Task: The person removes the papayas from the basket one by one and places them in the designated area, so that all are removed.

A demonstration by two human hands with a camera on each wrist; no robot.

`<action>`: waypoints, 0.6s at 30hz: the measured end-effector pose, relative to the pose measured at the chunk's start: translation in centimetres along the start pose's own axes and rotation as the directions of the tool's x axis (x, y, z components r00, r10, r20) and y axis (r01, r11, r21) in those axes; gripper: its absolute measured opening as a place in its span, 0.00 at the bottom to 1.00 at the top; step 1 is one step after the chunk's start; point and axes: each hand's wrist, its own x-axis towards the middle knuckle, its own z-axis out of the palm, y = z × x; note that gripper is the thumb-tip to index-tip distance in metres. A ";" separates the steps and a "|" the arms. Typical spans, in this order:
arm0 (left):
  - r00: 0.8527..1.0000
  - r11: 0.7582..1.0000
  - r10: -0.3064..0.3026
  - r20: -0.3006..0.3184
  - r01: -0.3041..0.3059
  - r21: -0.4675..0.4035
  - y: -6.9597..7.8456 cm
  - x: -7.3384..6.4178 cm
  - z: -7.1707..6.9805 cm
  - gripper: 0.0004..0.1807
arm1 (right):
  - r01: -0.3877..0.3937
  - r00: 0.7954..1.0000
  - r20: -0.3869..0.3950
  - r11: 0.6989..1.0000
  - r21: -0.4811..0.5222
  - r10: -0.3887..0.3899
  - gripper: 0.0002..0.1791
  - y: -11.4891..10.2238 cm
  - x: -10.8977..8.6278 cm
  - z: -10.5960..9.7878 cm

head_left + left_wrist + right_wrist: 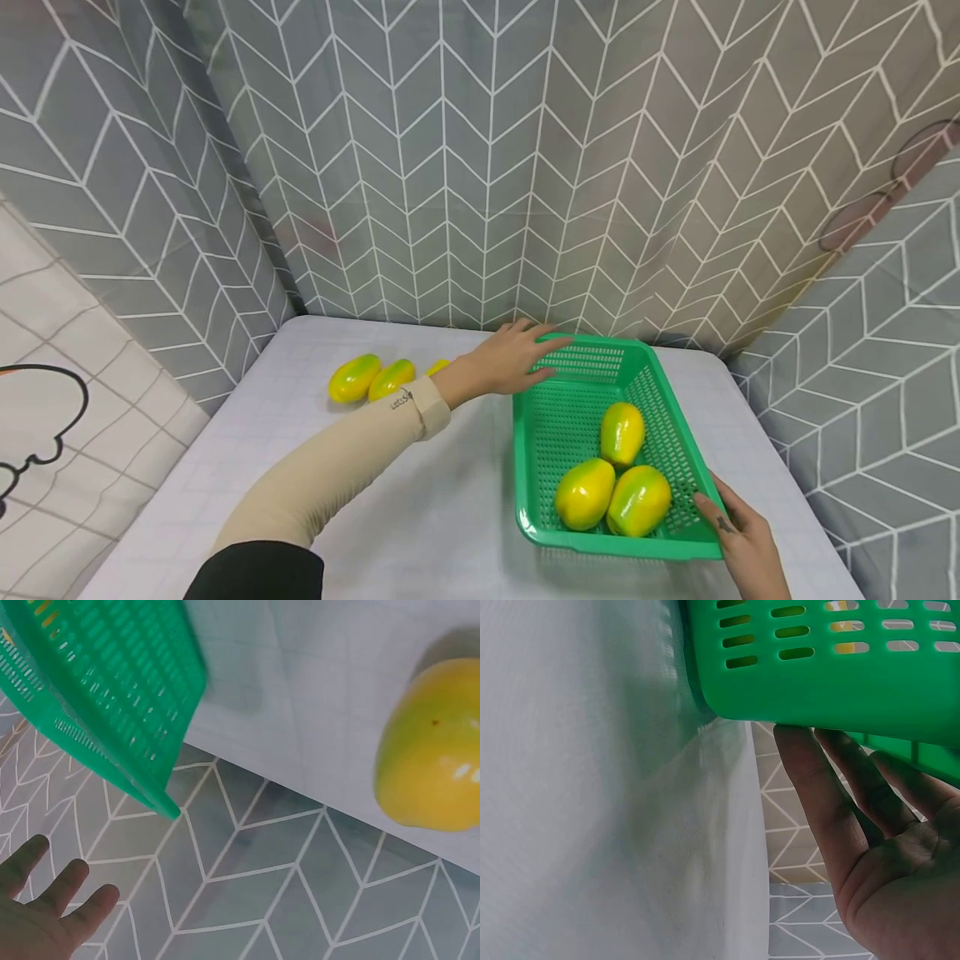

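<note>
A green plastic basket (528, 467) with slotted walls stands on the table's right part, with three yellow-green fruits (622, 433) that look like mangoes inside. My left hand (506, 360) is at the basket's far left corner, fingers spread and holding nothing; in the left wrist view its fingertips are apart from the green rim. At the near right corner my right hand (746, 533) pinches the rim, thumb over the inner side. The right wrist view has the fingers (814, 787) against the outer wall, with the thumb hidden there.
Left of the basket, similar fruits (356, 378) lie near the table's far edge, one partly behind my left forearm. A pale cloth covers the table (420, 533). Grey patterned curtains (465, 167) hang close behind it and at both sides.
</note>
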 end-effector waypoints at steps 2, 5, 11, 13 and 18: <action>1.000 1.000 -0.001 0.009 0.001 -0.007 0.2 0.3 -0.1 0.34 | 0.000 1.000 -0.001 1.000 0.007 0.000 0.46 -0.1 0.0 0.1; 1.000 1.000 0.004 0.024 -0.004 -0.011 0.5 0.7 -0.2 0.34 | 0.002 1.000 -0.006 1.000 0.009 -0.002 0.45 0.0 0.0 0.1; 0.999 0.999 0.024 0.043 -0.023 -0.028 1.2 1.5 -0.4 0.35 | 0.011 1.000 -0.011 1.000 0.004 -0.011 0.45 0.0 0.1 0.1; 0.998 0.999 0.028 0.050 -0.026 -0.046 1.5 1.7 -0.5 0.35 | 0.015 1.000 -0.014 1.000 0.004 -0.015 0.45 0.1 0.1 0.1; 0.997 0.996 0.053 0.056 -0.049 -0.073 2.2 2.3 -0.7 0.36 | 0.022 1.000 -0.012 1.000 0.012 -0.022 0.45 0.1 0.0 0.1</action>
